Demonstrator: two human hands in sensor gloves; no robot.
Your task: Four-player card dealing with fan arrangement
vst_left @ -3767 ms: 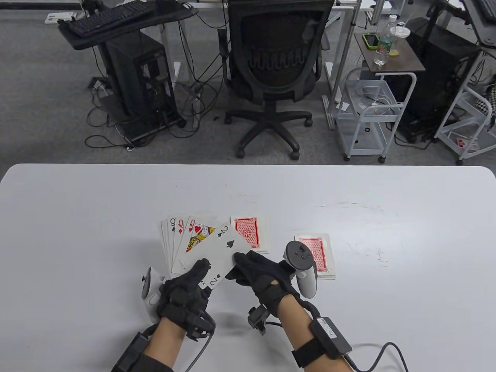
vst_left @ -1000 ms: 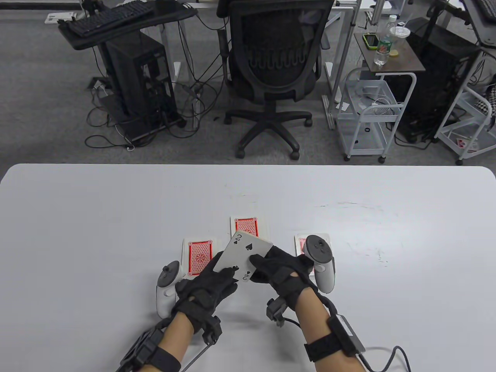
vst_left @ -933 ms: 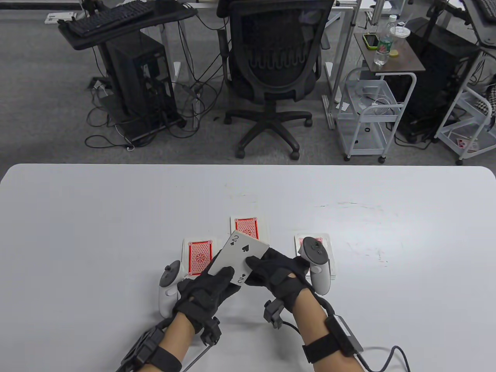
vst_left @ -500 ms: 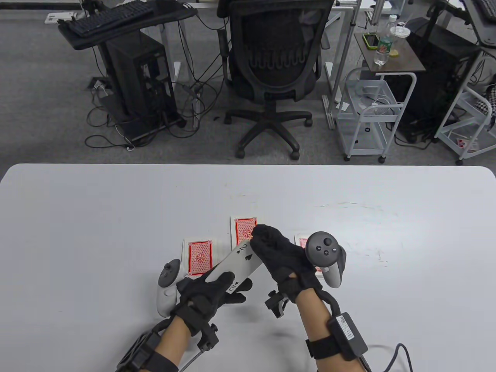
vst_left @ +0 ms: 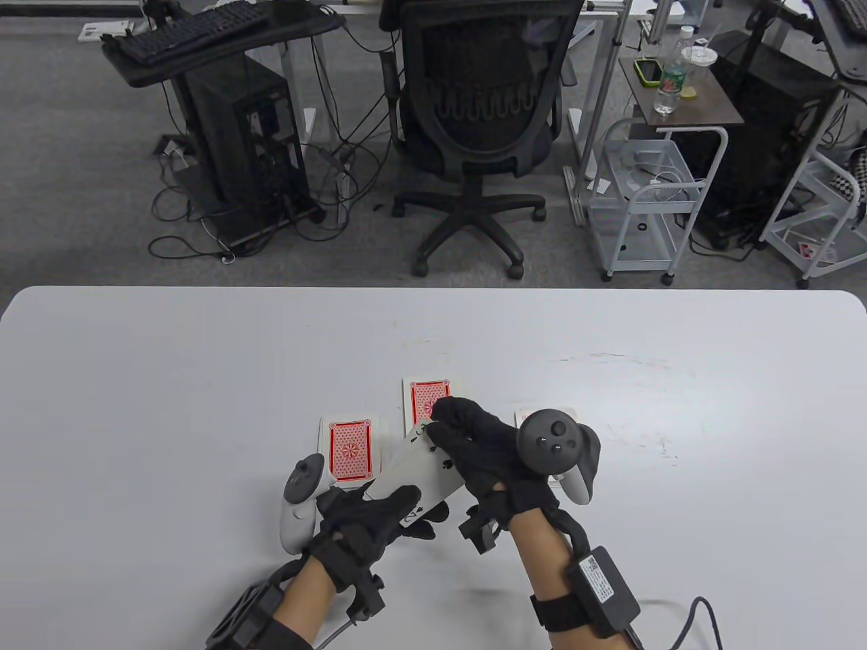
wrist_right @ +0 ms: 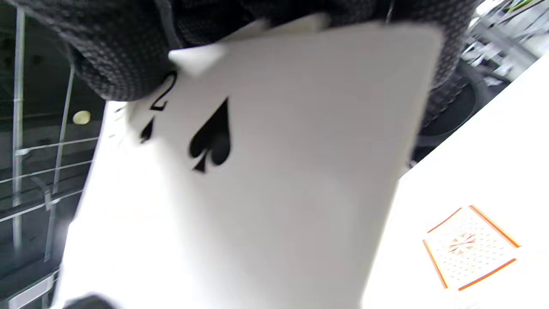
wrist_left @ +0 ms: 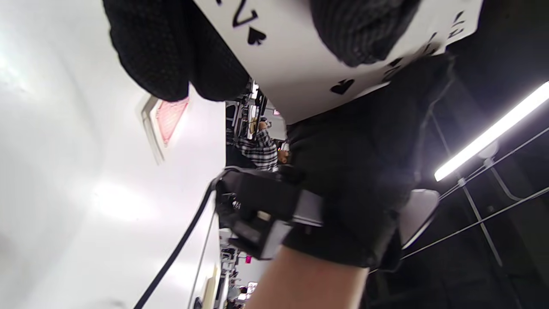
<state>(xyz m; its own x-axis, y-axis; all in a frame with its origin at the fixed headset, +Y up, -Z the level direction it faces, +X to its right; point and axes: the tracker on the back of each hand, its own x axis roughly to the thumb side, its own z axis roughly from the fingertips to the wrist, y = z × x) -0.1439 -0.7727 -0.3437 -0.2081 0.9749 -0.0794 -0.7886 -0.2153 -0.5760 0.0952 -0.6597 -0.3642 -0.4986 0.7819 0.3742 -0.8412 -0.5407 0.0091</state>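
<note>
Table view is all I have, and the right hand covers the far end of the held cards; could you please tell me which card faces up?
Observer: The right wrist view shows the two of spades, with the fingers of the right hand curled over its far edge.
Operator: Thank you. Is it a single card?
Observer: No. In the left wrist view, further card corners stick out behind it, and the left hand grips the near end.

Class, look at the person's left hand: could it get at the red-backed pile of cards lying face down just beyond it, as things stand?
Probably not yet. The red-backed pile lies close and uncovered, but the left hand is gripping the white packet of cards topped by the two of spades, shared with the right hand.
</note>
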